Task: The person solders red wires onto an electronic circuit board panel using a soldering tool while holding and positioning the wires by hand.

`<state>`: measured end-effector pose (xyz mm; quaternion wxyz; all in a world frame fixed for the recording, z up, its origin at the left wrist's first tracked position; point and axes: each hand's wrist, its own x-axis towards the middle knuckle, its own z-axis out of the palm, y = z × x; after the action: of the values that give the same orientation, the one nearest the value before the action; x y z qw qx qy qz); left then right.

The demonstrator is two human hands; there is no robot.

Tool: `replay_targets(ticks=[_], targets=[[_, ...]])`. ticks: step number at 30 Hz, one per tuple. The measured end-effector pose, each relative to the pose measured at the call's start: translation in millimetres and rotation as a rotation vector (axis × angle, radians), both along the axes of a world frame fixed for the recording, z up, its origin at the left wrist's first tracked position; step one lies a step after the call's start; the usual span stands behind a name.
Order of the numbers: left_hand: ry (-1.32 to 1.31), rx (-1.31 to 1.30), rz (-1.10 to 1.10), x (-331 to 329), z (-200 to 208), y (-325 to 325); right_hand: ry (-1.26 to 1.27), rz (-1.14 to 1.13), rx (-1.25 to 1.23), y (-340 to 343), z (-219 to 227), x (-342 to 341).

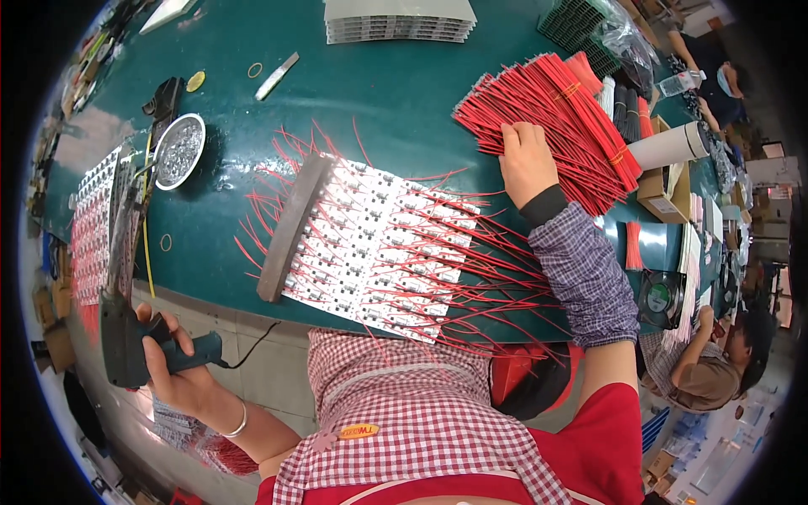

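**Workstation Status: Soldering Bench, Head View**

Green bench surface (396,93) spans the upper frame, with pale floor visible below its near edge.

1. Far left: a strip of small white circuit boards (88,227) lies along the bench edge. Beside it, a round metal dish (178,151) holds silvery material, probably solder scrap; the view is too small to confirm.

2. Lower left: the left hand (181,362) is closed around the dark handle of a soldering tool (126,337). The tool is held off the bench, over the floor, with its body pointing up toward the bench edge. A black cable leaves the handle toward the right.

3. Centre: a panel of white circuit boards (379,244) lies flat on the bench, tilted diagonally. A grey bar (290,227) rests across its left end. Thin red wires (497,261) fan out from both sides of the panel.

4. Upper centre: a stack of pale flat panels (397,21) sits at the far edge.

5. Right: the right hand (526,160) rests palm-down, fingers curled, on a large bundle of red wires (555,118). The 2 hands are well apart.

6. Far right: a cardboard box (665,189) and another seated person (715,370) are visible.
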<state>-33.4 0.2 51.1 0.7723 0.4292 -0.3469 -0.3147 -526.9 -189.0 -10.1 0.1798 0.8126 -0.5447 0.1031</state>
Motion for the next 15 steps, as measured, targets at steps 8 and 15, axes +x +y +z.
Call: replay_targets(ticks=[8,15], targets=[[0.014,0.127,0.031,-0.4,-12.3,19.5,0.145,-0.075,-0.021,-13.0,-13.6,9.1],[0.089,0.219,0.014,-12.0,-28.5,22.3,-0.075,-0.026,0.078,-18.2,0.8,-0.7]])
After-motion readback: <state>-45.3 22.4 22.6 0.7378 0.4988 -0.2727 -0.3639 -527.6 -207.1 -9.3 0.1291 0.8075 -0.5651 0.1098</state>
